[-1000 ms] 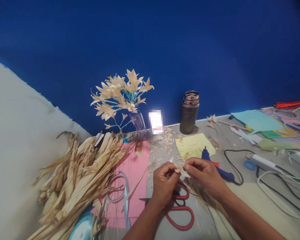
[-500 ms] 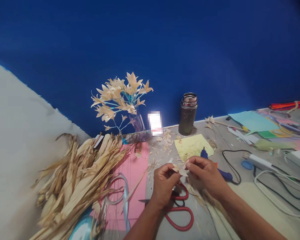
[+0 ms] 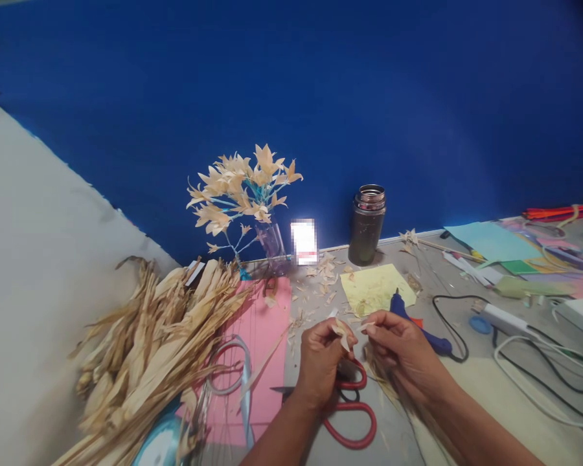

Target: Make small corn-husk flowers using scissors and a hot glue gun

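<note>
Between the thumb and fingers of my left hand (image 3: pixel 323 362) is a small flower-like piece of pale husk (image 3: pixel 341 333), its petals pointing up and down. My right hand (image 3: pixel 402 343), just to the right, pinches a small pale husk petal (image 3: pixel 366 325). A narrow gap separates the two pieces. Red-handled scissors (image 3: pixel 352 424) lie under and beside my left wrist. Behind my right hand, a blue glue gun (image 3: pixel 434 343) rests with its nozzle over a yellow paper (image 3: pixel 369 285). Husk scraps (image 3: pixel 326 268) are scattered beyond my hands.
Dried corn husks (image 3: pixel 160 362) are heaped at left, beside pink paper (image 3: pixel 267 382) and a ribbon roll (image 3: pixel 228 366). A vase (image 3: pixel 272 246) of husk flowers and a dark bottle (image 3: pixel 366 226) stand by the blue wall. Cables (image 3: pixel 539 375) and coloured papers (image 3: pixel 490 238) lie at right.
The husk piece in my left hand has turned more upright, and the petal in my right hand is now apart from it. The view has shifted slightly.
</note>
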`<state>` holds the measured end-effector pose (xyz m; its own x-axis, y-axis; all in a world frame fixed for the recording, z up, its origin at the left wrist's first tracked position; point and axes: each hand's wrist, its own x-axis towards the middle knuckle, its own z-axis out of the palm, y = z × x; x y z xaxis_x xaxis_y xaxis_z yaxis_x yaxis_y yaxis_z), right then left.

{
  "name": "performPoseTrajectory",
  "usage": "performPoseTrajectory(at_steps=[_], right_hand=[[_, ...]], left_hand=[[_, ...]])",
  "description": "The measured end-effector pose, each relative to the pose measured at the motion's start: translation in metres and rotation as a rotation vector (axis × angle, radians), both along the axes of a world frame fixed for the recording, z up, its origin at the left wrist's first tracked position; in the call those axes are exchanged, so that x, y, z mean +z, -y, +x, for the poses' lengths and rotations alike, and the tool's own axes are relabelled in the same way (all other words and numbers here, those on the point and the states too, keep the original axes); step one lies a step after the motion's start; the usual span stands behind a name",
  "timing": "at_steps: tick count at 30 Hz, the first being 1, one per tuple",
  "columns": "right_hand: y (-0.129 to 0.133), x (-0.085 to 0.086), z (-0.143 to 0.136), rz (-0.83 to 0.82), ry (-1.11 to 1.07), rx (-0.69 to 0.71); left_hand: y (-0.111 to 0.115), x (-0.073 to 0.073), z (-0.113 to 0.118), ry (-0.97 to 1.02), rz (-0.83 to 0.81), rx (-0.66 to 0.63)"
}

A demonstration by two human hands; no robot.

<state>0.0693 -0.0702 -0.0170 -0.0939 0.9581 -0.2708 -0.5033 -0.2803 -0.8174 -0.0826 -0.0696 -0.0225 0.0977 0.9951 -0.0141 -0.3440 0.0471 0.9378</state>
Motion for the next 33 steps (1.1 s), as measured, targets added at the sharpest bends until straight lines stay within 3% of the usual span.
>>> performPoseTrajectory(at_steps=[5, 12, 16, 21, 23, 25, 29, 33], right_hand=[[0.007, 0.000, -0.004, -0.005, -0.057, -0.024], [0.017, -0.009, -0.018, 0.055, -0.111, -0.014], [0.021, -0.008, -0.016, 0.162, 0.121, 0.044], [0.022, 0.006, -0.006, 0.378, 0.635, 0.000], [0.022, 0.008, -0.005, 0.398, 0.720, -0.004], [0.021, 0.006, -0.006, 0.335, 0.663, -0.013], [0.017, -0.006, -0.011, 0.133, 0.344, -0.085], [0.013, -0.010, -0.013, 0.114, 0.274, -0.134]], left_hand=[[0.003, 0.004, 0.004, -0.092, 0.005, 0.082], [0.005, 0.001, 0.007, -0.038, -0.040, 0.094], [0.005, -0.003, 0.004, 0.035, -0.056, 0.041], [0.004, -0.008, 0.001, 0.009, -0.076, 0.021], [0.004, -0.008, 0.002, 0.003, -0.079, 0.039], [0.004, -0.007, 0.004, 0.042, -0.095, 0.064], [0.007, -0.004, 0.012, 0.128, -0.131, 0.056], [0.009, -0.008, 0.020, 0.163, -0.170, 0.041]])
